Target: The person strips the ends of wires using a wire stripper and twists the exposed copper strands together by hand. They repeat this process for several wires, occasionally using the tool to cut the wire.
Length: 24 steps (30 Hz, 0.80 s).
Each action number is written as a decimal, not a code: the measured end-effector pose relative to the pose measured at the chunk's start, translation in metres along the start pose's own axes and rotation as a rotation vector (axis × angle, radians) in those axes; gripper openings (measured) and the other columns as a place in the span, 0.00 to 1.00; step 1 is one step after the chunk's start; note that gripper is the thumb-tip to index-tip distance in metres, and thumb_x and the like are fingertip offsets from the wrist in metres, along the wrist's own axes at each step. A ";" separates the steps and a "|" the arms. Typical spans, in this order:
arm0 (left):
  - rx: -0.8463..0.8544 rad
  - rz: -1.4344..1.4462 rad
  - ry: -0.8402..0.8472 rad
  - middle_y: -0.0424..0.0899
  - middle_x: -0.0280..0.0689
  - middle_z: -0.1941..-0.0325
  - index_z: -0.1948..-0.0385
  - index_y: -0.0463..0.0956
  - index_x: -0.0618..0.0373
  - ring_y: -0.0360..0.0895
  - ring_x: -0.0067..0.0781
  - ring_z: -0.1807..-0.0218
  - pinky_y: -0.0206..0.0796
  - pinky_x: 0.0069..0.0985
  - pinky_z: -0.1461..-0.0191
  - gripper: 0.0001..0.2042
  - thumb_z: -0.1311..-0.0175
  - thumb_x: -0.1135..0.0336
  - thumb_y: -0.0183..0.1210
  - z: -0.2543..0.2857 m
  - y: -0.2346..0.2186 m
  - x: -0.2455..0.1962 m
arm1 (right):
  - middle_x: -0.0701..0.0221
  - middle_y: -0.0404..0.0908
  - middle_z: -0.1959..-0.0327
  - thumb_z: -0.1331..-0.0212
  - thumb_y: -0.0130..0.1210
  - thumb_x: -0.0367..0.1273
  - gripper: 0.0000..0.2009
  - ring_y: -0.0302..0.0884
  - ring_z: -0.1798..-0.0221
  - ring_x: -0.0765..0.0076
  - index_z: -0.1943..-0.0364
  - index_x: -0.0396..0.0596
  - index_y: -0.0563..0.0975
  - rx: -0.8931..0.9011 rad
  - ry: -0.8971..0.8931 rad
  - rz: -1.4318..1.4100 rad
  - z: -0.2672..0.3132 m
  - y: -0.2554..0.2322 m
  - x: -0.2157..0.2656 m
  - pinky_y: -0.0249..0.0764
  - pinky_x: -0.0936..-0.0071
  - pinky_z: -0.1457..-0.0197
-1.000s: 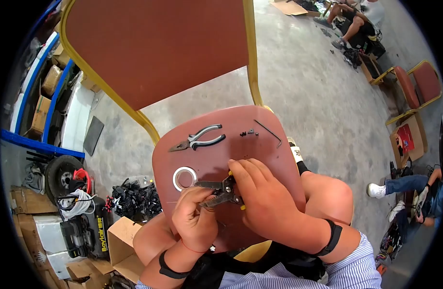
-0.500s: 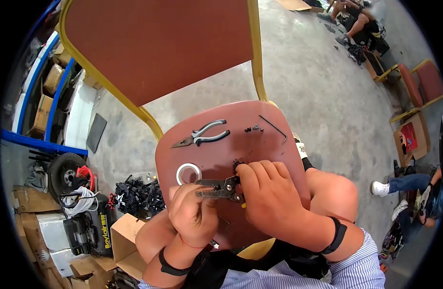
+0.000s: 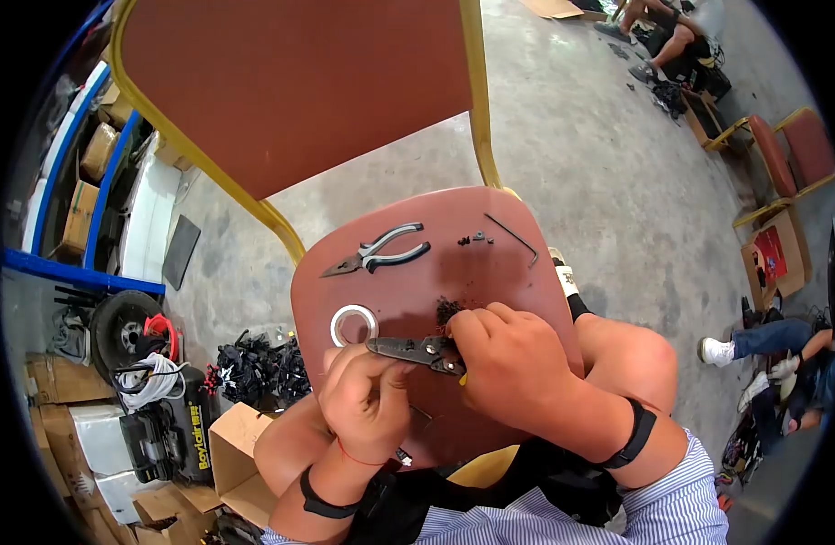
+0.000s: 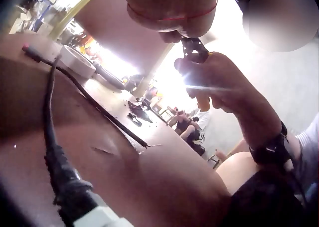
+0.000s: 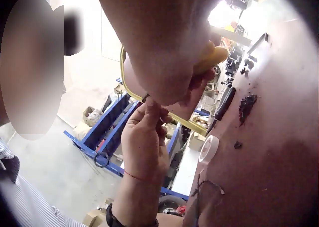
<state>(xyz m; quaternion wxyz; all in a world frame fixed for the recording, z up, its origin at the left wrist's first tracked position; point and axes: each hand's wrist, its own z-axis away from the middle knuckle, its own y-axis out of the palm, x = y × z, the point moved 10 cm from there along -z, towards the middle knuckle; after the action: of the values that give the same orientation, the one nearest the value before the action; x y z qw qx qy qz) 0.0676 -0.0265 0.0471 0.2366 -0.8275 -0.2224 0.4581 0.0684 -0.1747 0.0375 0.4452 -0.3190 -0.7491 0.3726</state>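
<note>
My right hand (image 3: 517, 359) grips wire strippers (image 3: 413, 351) by their handles, one yellow grip (image 5: 214, 60) showing in the right wrist view. The strippers' dark jaws are closed and point left over the chair seat. At their tip, my left hand (image 3: 363, 400) pinches with thumb and fingers; the small piece between them is hidden and I cannot tell what it is. Below the hands in the left wrist view lies a black cable (image 4: 97, 105) with a bared wire end. Beside it runs a thicker cable (image 4: 49, 117) with a white connector (image 4: 102, 216).
On the brown chair seat (image 3: 526, 291) lie combination pliers (image 3: 378, 250), a roll of white tape (image 3: 336, 327), a hex key (image 3: 513, 239), several small black parts (image 3: 477, 239) and a pile of black scraps (image 3: 447, 310). The chair's backrest (image 3: 299, 82) rises behind.
The strippers' jaws have gone from spread to closed. My right hand sits slightly lower against the seat, uncovering the pile of black scraps. My left hand stays at the jaws.
</note>
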 end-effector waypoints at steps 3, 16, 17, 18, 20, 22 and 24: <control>-0.051 0.061 -0.058 0.85 0.38 0.67 0.69 0.82 0.57 0.78 0.40 0.68 0.67 0.29 0.57 0.04 0.41 0.75 0.68 0.002 -0.002 0.004 | 0.69 0.74 0.75 0.49 0.60 0.32 0.09 0.76 0.72 0.62 0.70 0.47 0.71 -0.022 -0.006 -0.008 0.002 0.003 0.005 0.73 0.69 0.72; 0.015 0.126 -0.090 0.86 0.37 0.68 0.68 0.84 0.58 0.80 0.37 0.68 0.69 0.29 0.59 0.03 0.40 0.73 0.69 0.003 0.006 0.008 | 0.53 0.76 0.38 0.53 0.61 0.21 0.32 0.74 0.34 0.43 0.37 0.42 0.73 0.043 0.088 -0.079 -0.001 -0.007 0.000 0.77 0.55 0.44; 0.021 0.124 -0.082 0.86 0.37 0.68 0.68 0.84 0.57 0.80 0.37 0.68 0.68 0.29 0.60 0.03 0.40 0.73 0.69 0.003 0.007 0.006 | 0.53 0.75 0.36 0.52 0.61 0.21 0.32 0.73 0.33 0.42 0.36 0.44 0.73 0.039 0.098 -0.093 -0.001 -0.007 -0.002 0.77 0.54 0.44; 0.026 0.122 -0.074 0.86 0.37 0.68 0.68 0.84 0.57 0.80 0.37 0.68 0.68 0.30 0.61 0.03 0.40 0.72 0.69 0.002 0.008 0.005 | 0.53 0.74 0.35 0.52 0.61 0.21 0.33 0.72 0.32 0.41 0.35 0.45 0.73 0.034 0.108 -0.106 -0.001 -0.008 -0.004 0.76 0.54 0.44; 0.017 0.126 -0.055 0.86 0.38 0.68 0.68 0.84 0.58 0.80 0.37 0.69 0.68 0.30 0.62 0.03 0.40 0.72 0.69 0.002 0.009 0.004 | 0.53 0.73 0.33 0.51 0.61 0.20 0.33 0.71 0.30 0.40 0.34 0.48 0.73 0.033 0.125 -0.119 -0.001 -0.008 -0.007 0.75 0.53 0.43; 0.015 0.127 -0.033 0.86 0.38 0.68 0.67 0.83 0.58 0.79 0.38 0.69 0.68 0.30 0.62 0.04 0.41 0.73 0.70 0.001 0.009 0.002 | 0.53 0.72 0.31 0.50 0.61 0.20 0.33 0.70 0.29 0.38 0.34 0.50 0.73 0.039 0.139 -0.120 0.000 -0.006 -0.009 0.74 0.53 0.43; 0.019 0.124 -0.009 0.86 0.38 0.68 0.67 0.83 0.58 0.79 0.39 0.70 0.68 0.30 0.63 0.05 0.43 0.74 0.71 0.000 0.010 0.000 | 0.53 0.71 0.30 0.50 0.61 0.20 0.33 0.68 0.28 0.38 0.34 0.51 0.73 0.008 0.155 -0.096 0.002 -0.006 -0.012 0.74 0.53 0.43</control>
<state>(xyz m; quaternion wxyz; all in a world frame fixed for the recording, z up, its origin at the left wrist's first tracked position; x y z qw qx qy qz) 0.0686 -0.0341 0.0413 0.2146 -0.8353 -0.1674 0.4777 0.0707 -0.1878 0.0364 0.5203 -0.3087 -0.7256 0.3278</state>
